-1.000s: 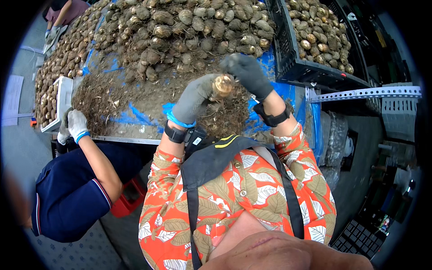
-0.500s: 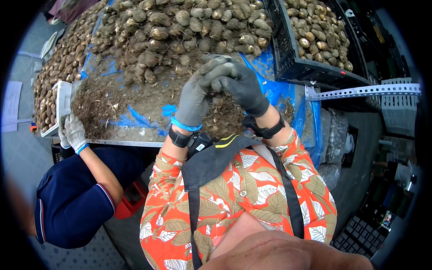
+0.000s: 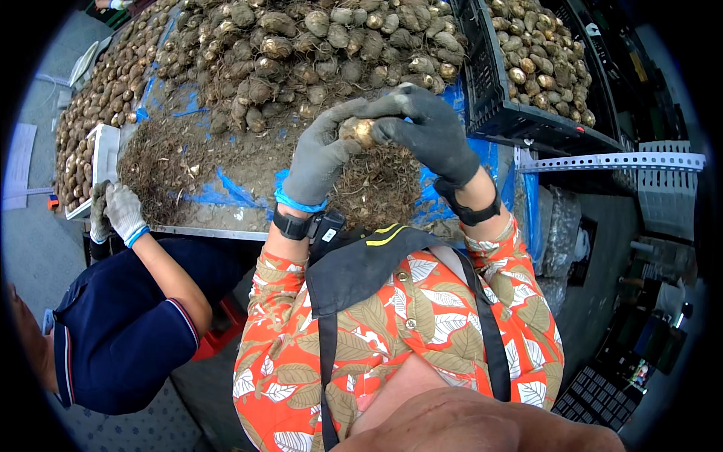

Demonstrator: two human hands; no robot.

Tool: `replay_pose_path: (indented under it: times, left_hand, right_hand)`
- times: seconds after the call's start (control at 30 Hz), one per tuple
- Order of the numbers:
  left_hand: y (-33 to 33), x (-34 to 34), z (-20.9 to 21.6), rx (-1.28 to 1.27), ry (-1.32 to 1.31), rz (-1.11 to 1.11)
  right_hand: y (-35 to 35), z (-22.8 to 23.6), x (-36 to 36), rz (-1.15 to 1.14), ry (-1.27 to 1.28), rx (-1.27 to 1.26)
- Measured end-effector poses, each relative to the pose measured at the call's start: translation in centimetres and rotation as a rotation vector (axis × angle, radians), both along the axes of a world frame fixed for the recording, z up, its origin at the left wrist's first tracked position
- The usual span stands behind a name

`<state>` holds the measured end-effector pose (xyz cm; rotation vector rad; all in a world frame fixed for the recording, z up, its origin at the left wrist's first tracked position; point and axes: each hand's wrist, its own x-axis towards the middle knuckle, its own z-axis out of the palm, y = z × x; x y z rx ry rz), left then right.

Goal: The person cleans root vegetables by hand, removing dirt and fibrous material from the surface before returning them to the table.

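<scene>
A small brown taro corm with a pale patch is held between my two gloved hands, above the dirt-covered table. My left hand, in a grey glove with a blue cuff, is closed round its left side. My right hand, in a darker glove, has its thumb against the corm's right end and its fingers curved over beyond it. Just below my hands lies a heap of loose root fibres. Beyond them rises a large pile of hairy, soil-covered taro corms.
At right stands a black crate of cleaner corms, beside a perforated metal bar. On my left a co-worker's gloved hands are at a white tray next to more corms. Blue plastic sheeting partly covers the table.
My hands, closed together before, have moved apart. The corm between them now shows. My right hand has shifted to the right, and the co-worker's hands have moved slightly.
</scene>
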<state>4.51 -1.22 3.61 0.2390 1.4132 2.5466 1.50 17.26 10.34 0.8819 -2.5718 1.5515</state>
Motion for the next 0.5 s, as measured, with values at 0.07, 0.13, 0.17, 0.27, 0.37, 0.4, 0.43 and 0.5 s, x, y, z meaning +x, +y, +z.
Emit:
replay_pose_path:
  times: [0.07,0.13,0.17,0.27,0.37,0.4,0.43,0.5]
  left_hand:
    - [-0.2,0.0,-0.2,-0.033,0.02,0.023]
    - [-0.5,0.0,-0.6,-0.029,0.053,0.032]
    - [-0.6,-0.3,-0.8,-0.007,0.078,0.025]
    - [-0.7,-0.4,-0.1,0.034,0.071,0.019]
    - [-0.8,-0.4,-0.8,0.058,0.064,0.031]
    - [-0.6,-0.7,-1.1,0.071,0.078,0.029]
    - [-0.4,-0.8,-1.1,0.041,0.078,0.042]
    - [-0.2,-0.8,-0.8,-0.024,0.078,0.07]
  right_hand:
    - [-0.3,-0.7,-0.2,-0.027,-0.03,-0.011]
    - [-0.5,-1.9,-0.6,-0.138,-0.051,0.025]
    - [-0.1,-2.9,-1.6,-0.205,-0.031,0.099]
    - [1.4,-2.7,-2.2,-0.228,-0.144,0.197]
    - [1.0,-1.8,-0.7,-0.126,-0.1,-0.051]
    - [0.6,-1.0,0.1,-0.095,-0.13,-0.099]
    - [0.2,-0.4,0.8,-0.063,-0.162,-0.148]
    - [0.2,-1.3,0.5,-0.002,0.028,-0.054]
